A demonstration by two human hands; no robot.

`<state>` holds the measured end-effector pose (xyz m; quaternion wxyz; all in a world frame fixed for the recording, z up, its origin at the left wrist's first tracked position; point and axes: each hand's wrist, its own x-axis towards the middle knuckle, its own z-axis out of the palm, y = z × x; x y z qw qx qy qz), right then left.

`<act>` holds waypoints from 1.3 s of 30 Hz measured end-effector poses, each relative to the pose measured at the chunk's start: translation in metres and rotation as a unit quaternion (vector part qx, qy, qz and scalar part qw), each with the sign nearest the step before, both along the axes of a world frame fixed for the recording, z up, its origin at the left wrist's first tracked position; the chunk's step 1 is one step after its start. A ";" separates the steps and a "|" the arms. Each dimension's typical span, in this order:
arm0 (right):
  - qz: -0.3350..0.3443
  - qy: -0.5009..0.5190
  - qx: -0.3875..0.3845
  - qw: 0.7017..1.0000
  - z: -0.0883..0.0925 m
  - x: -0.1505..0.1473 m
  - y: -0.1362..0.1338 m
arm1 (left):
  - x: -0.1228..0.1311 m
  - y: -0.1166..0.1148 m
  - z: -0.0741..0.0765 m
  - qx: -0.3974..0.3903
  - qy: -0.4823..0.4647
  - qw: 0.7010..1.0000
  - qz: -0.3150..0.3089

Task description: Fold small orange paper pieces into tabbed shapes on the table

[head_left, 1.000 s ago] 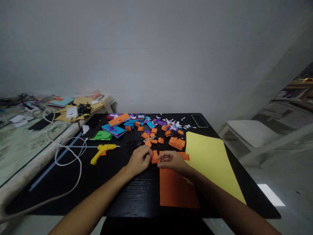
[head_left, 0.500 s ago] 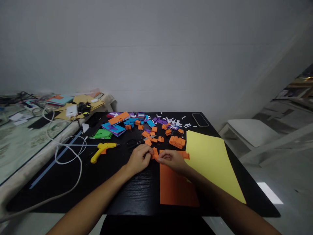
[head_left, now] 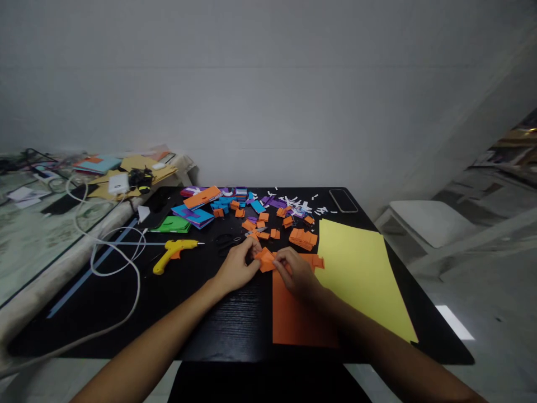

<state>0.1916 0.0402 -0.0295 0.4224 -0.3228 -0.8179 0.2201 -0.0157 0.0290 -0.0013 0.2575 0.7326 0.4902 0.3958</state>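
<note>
Centrally, orange paper (head_left: pixel 265 261), between left grip (head_left: pixel 238 267) and right grip (head_left: pixel 298 273), touching both.

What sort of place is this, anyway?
Probably a paper-craft workspace, perhaps at home or in a small workshop; I can't tell which. The black table holds a yellow glue gun, a large yellow sheet and scattered white paper scraps.

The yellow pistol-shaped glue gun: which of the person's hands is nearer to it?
Left. The left hand is right of the glue gun, not touching it; the right hand is farther right, beyond the small folded orange paper piece.
</note>
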 end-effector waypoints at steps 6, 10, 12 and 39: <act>-0.006 0.027 -0.007 1.000 0.002 -0.001 -0.004 | 0.001 0.001 -0.001 -0.046 -0.017 0.999 -0.024; -0.022 0.045 -0.029 0.998 0.000 -0.003 -0.005 | 0.002 0.001 -0.001 -0.069 -0.025 0.997 -0.027; -0.030 0.050 -0.038 0.998 0.000 -0.003 -0.005 | 0.002 0.001 -0.001 -0.082 -0.039 0.996 -0.025; 0.046 0.088 -0.348 0.932 0.012 0.002 0.010 | -0.007 0.002 0.010 -0.112 0.002 0.983 -0.144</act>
